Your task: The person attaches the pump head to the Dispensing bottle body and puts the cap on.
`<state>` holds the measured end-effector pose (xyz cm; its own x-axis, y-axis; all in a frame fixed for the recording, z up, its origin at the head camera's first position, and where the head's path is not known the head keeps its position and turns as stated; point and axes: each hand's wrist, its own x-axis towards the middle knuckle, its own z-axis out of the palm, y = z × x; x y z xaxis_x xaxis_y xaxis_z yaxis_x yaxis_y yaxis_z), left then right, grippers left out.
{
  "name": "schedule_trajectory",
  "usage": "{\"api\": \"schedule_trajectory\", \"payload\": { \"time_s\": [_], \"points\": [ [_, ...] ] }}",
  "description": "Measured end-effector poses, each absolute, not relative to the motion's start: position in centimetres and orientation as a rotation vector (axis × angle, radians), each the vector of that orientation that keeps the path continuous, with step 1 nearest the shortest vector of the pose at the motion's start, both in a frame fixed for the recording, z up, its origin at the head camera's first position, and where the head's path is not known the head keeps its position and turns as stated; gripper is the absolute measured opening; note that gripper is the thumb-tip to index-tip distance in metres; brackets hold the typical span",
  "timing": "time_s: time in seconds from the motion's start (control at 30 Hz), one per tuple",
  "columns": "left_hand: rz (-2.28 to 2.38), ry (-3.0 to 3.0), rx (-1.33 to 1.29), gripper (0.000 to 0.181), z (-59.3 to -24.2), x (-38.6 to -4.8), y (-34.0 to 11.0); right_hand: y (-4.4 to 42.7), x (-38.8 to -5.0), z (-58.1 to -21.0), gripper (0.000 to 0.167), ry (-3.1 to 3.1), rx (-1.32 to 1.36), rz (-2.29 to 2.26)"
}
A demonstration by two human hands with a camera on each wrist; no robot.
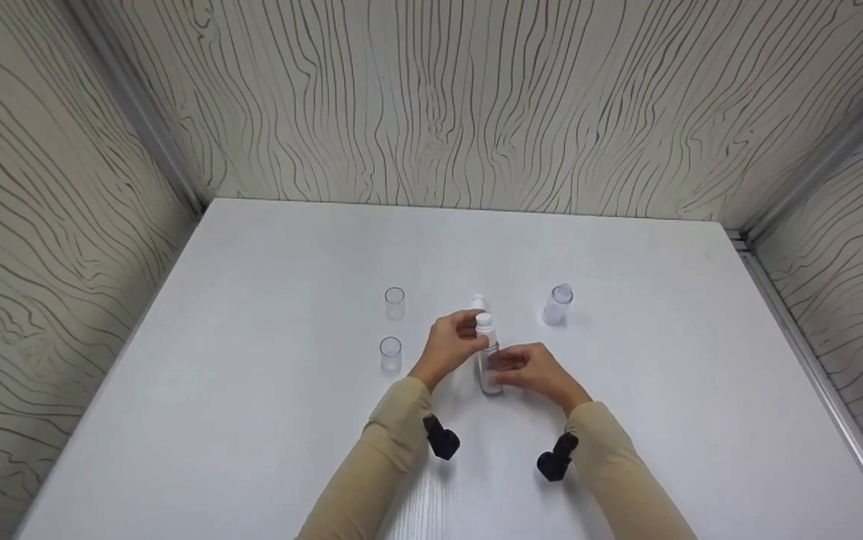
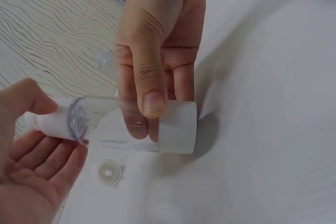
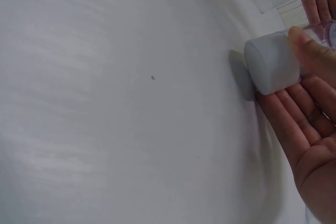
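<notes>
A clear bottle (image 2: 105,116) with a white base (image 3: 273,62) is held between both hands, in front of the person. Its white pump top (image 1: 484,321) is pinched by my left hand (image 1: 450,345), thumb on one side and fingers on the other. Lower down, my right hand (image 1: 540,370) grips the bottle's body near the base. In the left wrist view the right thumb lies across the clear wall, with fingers behind it. Whether the top is fully seated on the body cannot be told.
Two clear cups or caps, a farther one (image 1: 394,304) and a nearer one (image 1: 391,354), stand left of the hands on the white table (image 1: 251,315). To the right is another clear bottle (image 1: 558,304). A small white pump piece (image 1: 478,301) stands just behind the held bottle.
</notes>
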<state>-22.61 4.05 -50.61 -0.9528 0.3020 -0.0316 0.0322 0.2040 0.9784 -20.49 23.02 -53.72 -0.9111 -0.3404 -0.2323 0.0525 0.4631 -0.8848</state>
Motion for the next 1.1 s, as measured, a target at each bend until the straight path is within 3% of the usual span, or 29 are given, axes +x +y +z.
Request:
{"api": "schedule_trajectory", "payload": {
  "time_s": [0.27, 0.5, 1.1],
  "points": [
    [1.813, 2.310, 0.232, 0.055, -50.70, -22.51, 4.08, 23.02, -20.59, -53.61, 0.049, 2.356, -0.251, -1.418],
    [1.854, 2.336, 0.104, 0.050, -50.77, -22.34, 4.18, 23.02, -20.54, -53.83, 0.047, 2.384, -0.285, -1.419],
    [1.849, 2.368, 0.163, 0.042, -50.66, -22.58, 4.20, 23.01, -20.54, -53.85, 0.050, 2.373, -0.246, -1.429]
  ]
}}
